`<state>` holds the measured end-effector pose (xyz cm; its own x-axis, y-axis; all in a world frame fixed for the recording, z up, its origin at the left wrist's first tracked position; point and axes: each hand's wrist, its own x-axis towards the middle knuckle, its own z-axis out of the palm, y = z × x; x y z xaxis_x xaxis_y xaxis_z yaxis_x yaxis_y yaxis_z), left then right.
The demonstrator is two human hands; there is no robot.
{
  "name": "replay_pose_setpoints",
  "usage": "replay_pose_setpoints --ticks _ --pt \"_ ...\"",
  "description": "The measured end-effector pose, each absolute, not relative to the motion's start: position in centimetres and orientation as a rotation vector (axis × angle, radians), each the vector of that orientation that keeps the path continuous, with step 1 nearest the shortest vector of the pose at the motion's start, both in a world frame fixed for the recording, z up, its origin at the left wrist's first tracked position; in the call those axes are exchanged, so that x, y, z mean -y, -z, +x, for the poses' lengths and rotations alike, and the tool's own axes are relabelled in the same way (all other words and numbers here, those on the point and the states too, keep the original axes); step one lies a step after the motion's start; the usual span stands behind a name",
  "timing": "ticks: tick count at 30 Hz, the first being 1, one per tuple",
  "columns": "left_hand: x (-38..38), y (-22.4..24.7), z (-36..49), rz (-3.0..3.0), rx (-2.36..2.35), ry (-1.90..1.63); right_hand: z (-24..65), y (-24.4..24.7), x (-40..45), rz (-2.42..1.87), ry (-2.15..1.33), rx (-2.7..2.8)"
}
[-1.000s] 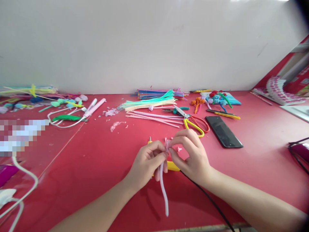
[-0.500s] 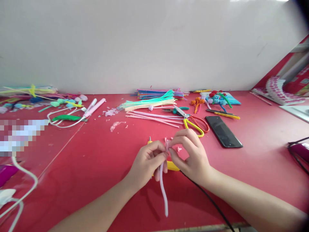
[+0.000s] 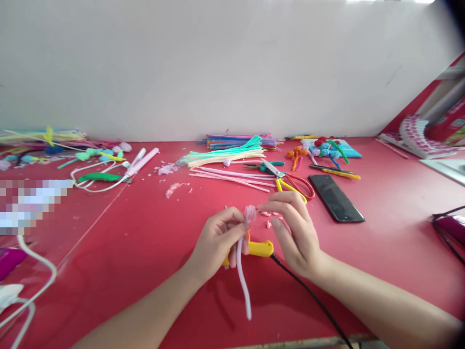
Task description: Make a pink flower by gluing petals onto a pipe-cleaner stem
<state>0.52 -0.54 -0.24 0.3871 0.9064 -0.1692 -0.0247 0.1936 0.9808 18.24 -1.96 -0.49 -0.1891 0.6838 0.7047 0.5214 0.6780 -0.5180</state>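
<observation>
My left hand [image 3: 222,240] pinches a pale pink pipe cleaner [image 3: 243,283] that hangs down toward the table's front edge. A fluffy pink tuft [image 3: 250,214] sticks up above its fingertips. My right hand [image 3: 296,230] is just to the right, its thumb and fingers apart, with the forefinger tip close to the tuft. Small pink bits [image 3: 269,224] lie on the table between the hands. Beneath and behind my left hand is a yellow-handled tool [image 3: 261,248] with a black cord, partly hidden by the fingers.
Scissors [image 3: 290,184] and a black phone [image 3: 336,198] lie beyond my right hand. Pipe cleaner bundles [image 3: 225,154] lie near the wall. A pink tool [image 3: 142,163], a green-handled item [image 3: 100,177] and white cables are at the left. Orange fuzzy pieces [image 3: 297,155] sit at the back right.
My right hand has opened and drawn away to the right from the pink tuft. My left hand has shifted slightly left with the pipe cleaner. More of the tuft and yellow handle shows.
</observation>
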Motion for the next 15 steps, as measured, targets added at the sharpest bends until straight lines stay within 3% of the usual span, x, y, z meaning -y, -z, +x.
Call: replay_pose_setpoints --ticks 15 --pt "-1.7 -0.5 -0.9 0.949 -0.915 -1.103 17.4 2.0 1.0 -1.115 -0.281 2.362"
